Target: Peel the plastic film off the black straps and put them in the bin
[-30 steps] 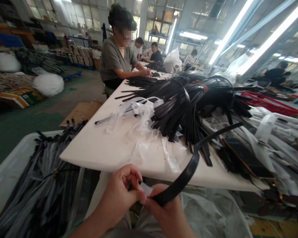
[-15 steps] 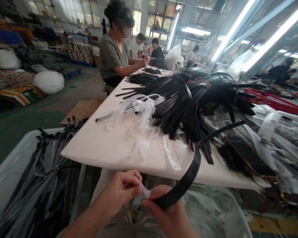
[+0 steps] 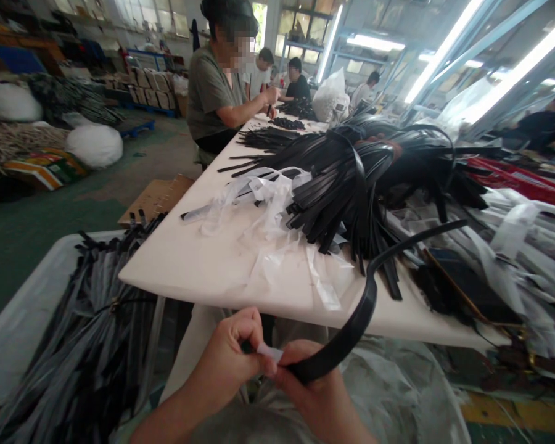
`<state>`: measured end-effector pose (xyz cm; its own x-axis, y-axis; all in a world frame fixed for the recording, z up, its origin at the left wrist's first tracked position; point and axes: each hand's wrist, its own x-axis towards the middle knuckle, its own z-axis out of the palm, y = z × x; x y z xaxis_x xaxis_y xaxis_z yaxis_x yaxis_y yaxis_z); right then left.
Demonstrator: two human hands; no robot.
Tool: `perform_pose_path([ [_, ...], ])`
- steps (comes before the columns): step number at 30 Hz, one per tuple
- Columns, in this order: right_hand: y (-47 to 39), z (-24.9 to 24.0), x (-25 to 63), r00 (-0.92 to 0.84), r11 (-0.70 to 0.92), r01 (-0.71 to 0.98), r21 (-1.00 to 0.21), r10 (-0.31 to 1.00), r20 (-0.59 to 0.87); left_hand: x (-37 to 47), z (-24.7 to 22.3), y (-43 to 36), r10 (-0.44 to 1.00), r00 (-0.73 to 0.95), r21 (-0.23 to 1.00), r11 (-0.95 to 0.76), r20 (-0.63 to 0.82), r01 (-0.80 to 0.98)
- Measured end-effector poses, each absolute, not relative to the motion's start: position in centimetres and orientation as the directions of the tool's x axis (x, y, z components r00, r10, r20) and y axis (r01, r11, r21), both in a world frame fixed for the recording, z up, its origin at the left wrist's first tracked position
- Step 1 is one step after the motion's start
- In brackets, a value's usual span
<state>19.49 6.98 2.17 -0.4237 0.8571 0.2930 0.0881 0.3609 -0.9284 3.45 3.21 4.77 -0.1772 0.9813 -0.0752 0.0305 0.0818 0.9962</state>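
My right hand point(image 3: 317, 385) is closed around the end of a black strap point(image 3: 346, 336), which curves up and away to the right over the table edge. A small translucent plastic sleeve point(image 3: 271, 353) spans the gap between my two hands at the strap's end. The fingers of my left hand point(image 3: 238, 348) pinch that sleeve. On the white table point(image 3: 166, 259) just ahead lie crumpled clear plastic sleeves point(image 3: 272, 197). Behind them rests a big tied bundle of black straps point(image 3: 333, 203), its cut ends facing me.
Left of the table, a white bin point(image 3: 50, 271) holds plastic-covered black straps point(image 3: 92, 333). A dark flat phone-like object point(image 3: 472, 287) lies at the right among more plastic sleeves point(image 3: 522, 240). A person in a grey shirt point(image 3: 217, 86) works at the table's far left side.
My left hand has shifted slightly right, its fingertips closer to my right hand, and the sleeve between them looks flatter. The whole view has shifted slightly.
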Motion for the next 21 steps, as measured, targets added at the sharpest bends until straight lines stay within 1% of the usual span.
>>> perform_pose_path([
  [5,7.79,2.50,20.27,-0.525,0.469,0.120,-0.875,0.778,0.345,2.66,5.56,2.94,0.999,-0.031,0.999,0.045,-0.045,0.017],
  [7,8.01,2.43,20.44,-0.546,0.484,0.120,-0.867,0.762,0.349,2.52,5.65,2.94,0.998,-0.044,0.999,0.037,-0.036,0.009],
  [11,7.92,1.98,20.39,-0.555,0.492,0.130,-0.861,0.756,0.348,2.76,5.40,3.05,0.992,-0.124,0.999,0.029,-0.024,0.037],
  [16,7.67,2.15,20.25,-0.592,0.452,0.106,-0.886,0.745,0.309,3.16,5.27,3.04,0.988,-0.153,0.997,0.029,-0.017,0.078],
  [21,7.58,2.38,20.14,-0.547,0.467,0.131,-0.874,0.770,0.329,3.36,5.43,2.85,0.985,-0.152,0.992,0.097,-0.083,0.085],
])
